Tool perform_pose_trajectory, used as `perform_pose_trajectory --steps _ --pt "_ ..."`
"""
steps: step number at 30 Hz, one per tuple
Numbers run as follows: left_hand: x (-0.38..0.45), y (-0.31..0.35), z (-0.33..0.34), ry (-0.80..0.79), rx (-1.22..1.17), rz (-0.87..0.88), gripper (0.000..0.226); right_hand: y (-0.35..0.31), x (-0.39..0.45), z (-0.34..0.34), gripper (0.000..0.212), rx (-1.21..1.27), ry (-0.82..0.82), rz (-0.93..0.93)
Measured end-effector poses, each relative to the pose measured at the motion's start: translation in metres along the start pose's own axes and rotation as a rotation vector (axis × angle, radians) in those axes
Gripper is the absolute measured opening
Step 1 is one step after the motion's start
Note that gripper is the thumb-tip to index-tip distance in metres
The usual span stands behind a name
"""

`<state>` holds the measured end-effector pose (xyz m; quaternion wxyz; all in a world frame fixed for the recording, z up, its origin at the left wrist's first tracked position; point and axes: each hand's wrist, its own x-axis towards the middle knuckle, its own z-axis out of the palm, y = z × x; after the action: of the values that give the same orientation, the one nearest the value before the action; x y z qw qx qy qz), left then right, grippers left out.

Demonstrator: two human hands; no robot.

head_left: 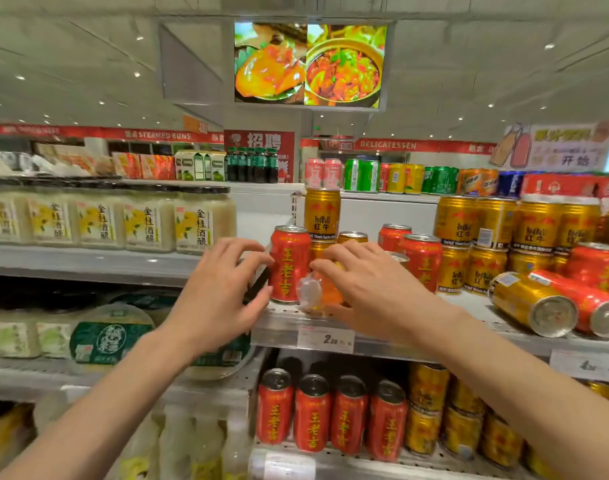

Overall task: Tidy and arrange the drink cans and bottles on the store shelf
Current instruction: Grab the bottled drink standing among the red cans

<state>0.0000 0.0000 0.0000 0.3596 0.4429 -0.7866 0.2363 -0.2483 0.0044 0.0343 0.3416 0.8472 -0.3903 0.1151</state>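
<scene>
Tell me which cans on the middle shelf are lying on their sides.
Two at the far right: a gold Red Bull can and the red can beside it, bases facing the camera. The other cans there stand upright.

Middle shelf [393, 341]: bare strip along front edge between upright red can [290, 265] and red can [421, 261] to its right, partly taken by both hands. Behind it, stacked gold cans [322, 216] block the way back. Far right, two toppled cans [535, 304] lie across the front edge. Open shelf surface left of red can, beside jars [195, 223].
</scene>
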Motion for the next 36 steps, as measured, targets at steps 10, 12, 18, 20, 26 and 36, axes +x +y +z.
perform_pose_trajectory --steps 10,12,18,20,26,36 --pt "-0.001 -0.002 0.019 0.053 0.036 -0.042 0.036 0.006 0.017 0.017 0.067 -0.024 -0.068 -0.101" --pt "0.0 -0.002 0.022 0.065 0.034 -0.041 0.037 0.009 0.016 0.02 0.066 -0.009 -0.05 -0.112" --pt "0.006 0.002 0.026 0.058 0.064 -0.1 0.06 0.02 0.012 0.011 0.063 0.144 0.036 -0.041" --pt "0.011 0.004 0.026 0.053 0.072 -0.116 0.07 0.024 0.013 0.007 0.061 0.203 0.082 -0.002" --pt "0.022 0.008 0.029 0.035 0.116 -0.153 0.08 0.031 0.018 0.002 0.056 0.399 0.231 0.12" --pt "0.026 0.012 0.032 0.065 0.178 -0.162 0.074 0.044 0.041 -0.008 0.045 0.807 0.265 0.496"
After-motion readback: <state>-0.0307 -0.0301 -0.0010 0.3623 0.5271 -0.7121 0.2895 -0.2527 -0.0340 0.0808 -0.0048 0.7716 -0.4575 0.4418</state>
